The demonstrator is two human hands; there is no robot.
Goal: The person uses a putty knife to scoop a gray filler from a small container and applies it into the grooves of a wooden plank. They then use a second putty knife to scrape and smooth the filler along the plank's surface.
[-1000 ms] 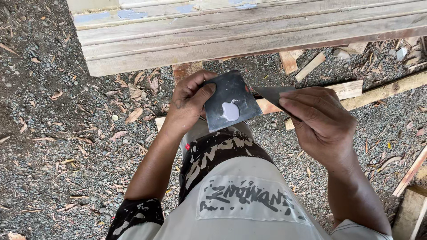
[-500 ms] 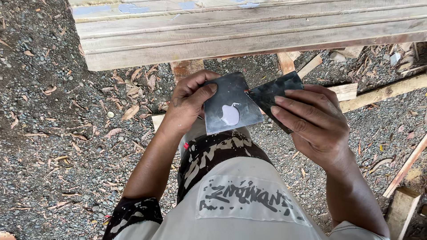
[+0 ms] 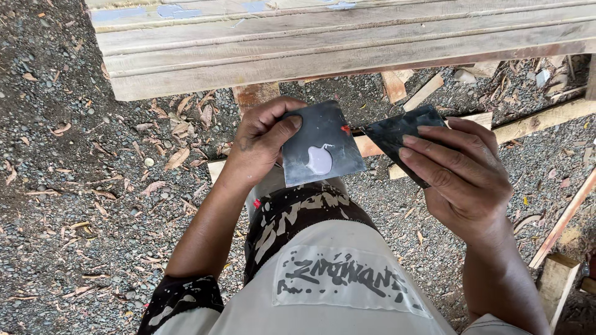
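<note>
My left hand (image 3: 261, 139) grips a dark square plate (image 3: 323, 146) by its left edge, held flat in front of me. A small blob of pale grey putty (image 3: 320, 160) lies on the plate's middle. My right hand (image 3: 462, 177) holds a second dark flat blade (image 3: 400, 138), its fingers laid along the top. The blade's corner sits just right of the plate, apart from it by a small gap. Both hands hover above my knee in patterned shorts (image 3: 304, 217).
A stack of long moulded wooden planks (image 3: 347, 43) lies across the top of the view, just beyond my hands. Loose timber offcuts (image 3: 546, 118) and a wooden piece (image 3: 559, 279) lie on the gravel ground (image 3: 81, 186), with dry leaves scattered around.
My right hand has drawn the blade away to the right, off the plate. The putty blob stays on the plate, which my left hand holds nearly still.
</note>
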